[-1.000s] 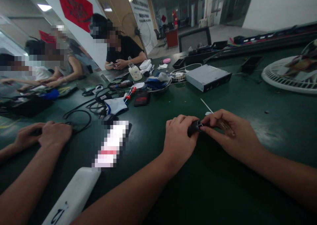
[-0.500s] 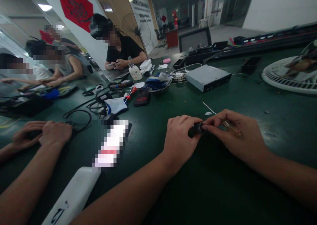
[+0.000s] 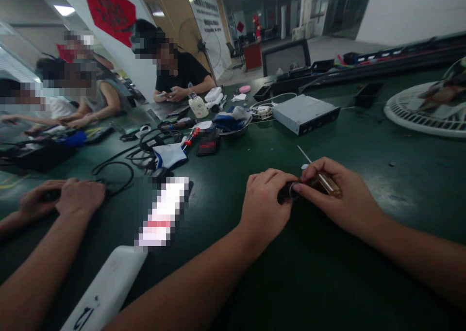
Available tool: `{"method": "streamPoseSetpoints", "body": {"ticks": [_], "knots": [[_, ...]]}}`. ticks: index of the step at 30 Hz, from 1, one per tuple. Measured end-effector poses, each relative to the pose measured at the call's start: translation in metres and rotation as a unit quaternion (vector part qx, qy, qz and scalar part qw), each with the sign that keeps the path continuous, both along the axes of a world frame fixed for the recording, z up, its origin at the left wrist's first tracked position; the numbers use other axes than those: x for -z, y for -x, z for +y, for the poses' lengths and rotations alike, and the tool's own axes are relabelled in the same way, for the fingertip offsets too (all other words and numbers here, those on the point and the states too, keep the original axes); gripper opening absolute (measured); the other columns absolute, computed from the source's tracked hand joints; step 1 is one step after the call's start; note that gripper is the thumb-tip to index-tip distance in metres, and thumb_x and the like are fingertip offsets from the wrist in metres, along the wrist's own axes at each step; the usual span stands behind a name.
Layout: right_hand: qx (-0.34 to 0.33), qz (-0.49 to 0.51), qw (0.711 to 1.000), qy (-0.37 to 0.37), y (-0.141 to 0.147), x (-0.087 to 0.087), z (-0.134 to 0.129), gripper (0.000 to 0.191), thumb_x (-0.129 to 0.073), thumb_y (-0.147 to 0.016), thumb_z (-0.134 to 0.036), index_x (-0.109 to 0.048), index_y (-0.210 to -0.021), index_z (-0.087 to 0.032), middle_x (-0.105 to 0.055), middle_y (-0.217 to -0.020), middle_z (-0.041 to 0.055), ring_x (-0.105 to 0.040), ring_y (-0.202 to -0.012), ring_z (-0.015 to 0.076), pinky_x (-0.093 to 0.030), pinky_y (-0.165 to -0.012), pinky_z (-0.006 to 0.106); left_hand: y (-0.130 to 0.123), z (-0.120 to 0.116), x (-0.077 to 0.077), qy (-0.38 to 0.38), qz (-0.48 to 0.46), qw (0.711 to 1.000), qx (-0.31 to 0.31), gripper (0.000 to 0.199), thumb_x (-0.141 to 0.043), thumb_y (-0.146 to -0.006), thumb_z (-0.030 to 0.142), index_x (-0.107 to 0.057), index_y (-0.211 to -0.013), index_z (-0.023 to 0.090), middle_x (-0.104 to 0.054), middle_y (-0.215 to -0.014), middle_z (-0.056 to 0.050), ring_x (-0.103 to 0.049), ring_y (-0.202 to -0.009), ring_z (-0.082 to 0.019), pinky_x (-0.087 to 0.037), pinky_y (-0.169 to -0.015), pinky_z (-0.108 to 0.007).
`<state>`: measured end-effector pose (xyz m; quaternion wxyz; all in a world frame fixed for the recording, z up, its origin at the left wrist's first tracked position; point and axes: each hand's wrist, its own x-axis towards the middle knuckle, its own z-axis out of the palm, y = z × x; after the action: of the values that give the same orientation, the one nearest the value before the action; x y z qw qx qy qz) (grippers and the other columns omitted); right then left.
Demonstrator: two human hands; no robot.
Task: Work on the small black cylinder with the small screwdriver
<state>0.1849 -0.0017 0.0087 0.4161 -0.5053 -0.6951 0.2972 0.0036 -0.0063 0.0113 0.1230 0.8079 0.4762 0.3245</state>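
My left hand [image 3: 265, 208] is closed around a small black cylindrical part [image 3: 287, 192], whose round end faces right. From the right, the thumb and index finger of my right hand [image 3: 342, 195] touch that end. A screwdriver with a clear amber handle [image 3: 329, 184] is tucked in my right hand, its thin shaft [image 3: 303, 155] pointing up and left. A small white scrap [image 3: 305, 166] lies on the green table just behind the fingers. Whatever is between my right fingertips and the part's end is too small to tell.
A phone [image 3: 163, 212] on a white stand [image 3: 105, 289] is left of my arm. Another person's hands [image 3: 78, 195] are farther left. Behind are cables, a cloth [image 3: 233, 117], a silver metal box [image 3: 305, 112] and a white fan guard [image 3: 429, 110]. Several people sit beyond.
My right hand has shifted slightly left, its fingertips closer over the part's end. The screwdriver handle has moved left and turned within the hand. My left hand is nearly still.
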Motion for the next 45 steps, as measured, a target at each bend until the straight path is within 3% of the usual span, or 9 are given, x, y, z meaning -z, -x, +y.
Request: {"method": "streamPoseSetpoints", "body": {"ticks": [3, 9, 15, 23, 28, 33, 38, 42, 45], "knots": [[0.007, 0.067, 0.998, 0.008, 0.0002, -0.0004, -0.0025, 0.019, -0.062, -0.095, -0.04, -0.065, -0.102, -0.022, -0.07, -0.089, 0.0032, -0.066, -0.074, 0.0182, -0.051, -0.064, 0.032, 0.0002, 0.0017, 0.0018, 0.013, -0.04, 0.997, -0.063, 0.029, -0.069, -0.083, 0.01, -0.064, -0.107, 0.025, -0.07, -0.107, 0.0, -0.064, -0.102, -0.021, -0.046, -0.092, -0.042], [-0.063, 0.222, 0.973, -0.008, -0.0063, 0.0058, -0.0077, 0.048, -0.036, -0.105, -0.051, -0.076, -0.112, -0.026, -0.074, -0.093, 0.0075, -0.067, -0.082, 0.0227, -0.049, -0.066, 0.037, 0.0023, 0.0051, 0.0069, 0.044, -0.098, 0.986, -0.131, 0.033, -0.071, -0.081, 0.011, -0.058, -0.109, 0.024, -0.07, -0.103, -0.002, -0.067, -0.099, -0.024, -0.05, -0.093, -0.047], [-0.088, 0.224, 0.97, -0.028, -0.0093, 0.004, -0.0094, 0.057, -0.035, -0.103, -0.057, -0.08, -0.088, -0.025, -0.072, -0.08, 0.0066, -0.062, -0.076, 0.0216, -0.045, -0.063, 0.035, 0.003, 0.0052, 0.005, 0.039, -0.093, 0.984, -0.144, 0.027, -0.07, -0.082, 0.011, -0.058, -0.102, 0.024, -0.069, -0.1, -0.001, -0.065, -0.098, -0.023, -0.049, -0.092, -0.047], [-0.112, 0.228, 0.967, 0.022, -0.007, 0.002, -0.0083, 0.047, -0.043, -0.102, -0.051, -0.079, -0.086, -0.025, -0.073, -0.081, 0.0049, -0.064, -0.076, 0.0203, -0.046, -0.064, 0.033, 0.0014, 0.002, 0.0024, 0.019, -0.062, 0.989, -0.133, 0.026, -0.071, -0.079, 0.01, -0.059, -0.097, 0.024, -0.068, -0.096, 0.0, -0.062, -0.096, -0.023, -0.045, -0.092, -0.048], [-0.037, 0.221, 0.974, 0.024, -0.0058, -0.001, -0.0093, 0.048, -0.044, -0.102, -0.051, -0.076, -0.078, -0.024, -0.071, -0.075, 0.0045, -0.063, -0.07, 0.0188, -0.045, -0.061, 0.033, 0.0013, 0.0021, 0.0015, 0.021, -0.065, 0.989, -0.128, 0.024, -0.07, -0.081, 0.011, -0.059, -0.098, 0.024, -0.068, -0.095, 0.0, -0.063, -0.094, -0.022, -0.045, -0.092, -0.047], [-0.109, 0.218, 0.97, 0.011, -0.0053, 0.0, -0.0098, 0.045, -0.047, -0.1, -0.051, -0.075, -0.081, -0.022, -0.07, -0.077, 0.0047, -0.064, -0.068, 0.019, -0.045, -0.059, 0.033, 0.0007, 0.002, 0.001, 0.022, -0.059, 0.99, -0.127, 0.024, -0.071, -0.08, 0.01, -0.06, -0.096, 0.024, -0.068, -0.094, 0.001, -0.062, -0.094, -0.022, -0.044, -0.091, -0.047], [-0.036, 0.203, 0.978, 0.01, -0.0059, 0.0011, -0.0085, 0.046, -0.046, -0.102, -0.048, -0.073, -0.075, -0.021, -0.069, -0.072, 0.0043, -0.062, -0.065, 0.0172, -0.044, -0.057, 0.031, 0.0002, 0.0023, 0.0022, 0.02, -0.059, 0.99, -0.127, 0.023, -0.071, -0.08, 0.011, -0.061, -0.095, 0.024, -0.068, -0.094, 0.001, -0.062, -0.093, -0.021, -0.044, -0.091, -0.045], [-0.098, 0.206, 0.973, 0.009, -0.007, 0.0018, -0.0071, 0.044, -0.047, -0.101, -0.049, -0.073, -0.079, -0.021, -0.07, -0.075, 0.0048, -0.064, -0.068, 0.0184, -0.046, -0.058, 0.032, 0.0003, 0.0024, 0.0032, 0.019, -0.059, 0.99, -0.128, 0.025, -0.072, -0.078, 0.009, -0.061, -0.094, 0.024, -0.068, -0.093, 0.001, -0.062, -0.093, -0.022, -0.043, -0.09, -0.045], [-0.068, 0.201, 0.977, 0.007, -0.007, 0.0019, -0.0075, 0.048, -0.045, -0.102, -0.049, -0.071, -0.073, -0.021, -0.069, -0.07, 0.0048, -0.062, -0.065, 0.0178, -0.045, -0.057, 0.032, 0.0006, 0.0022, 0.0034, 0.017, -0.055, 0.991, -0.124, 0.023, -0.071, -0.079, 0.01, -0.061, -0.094, 0.024, -0.068, -0.093, 0.001, -0.062, -0.093, -0.022, -0.043, -0.089, -0.045]]}}
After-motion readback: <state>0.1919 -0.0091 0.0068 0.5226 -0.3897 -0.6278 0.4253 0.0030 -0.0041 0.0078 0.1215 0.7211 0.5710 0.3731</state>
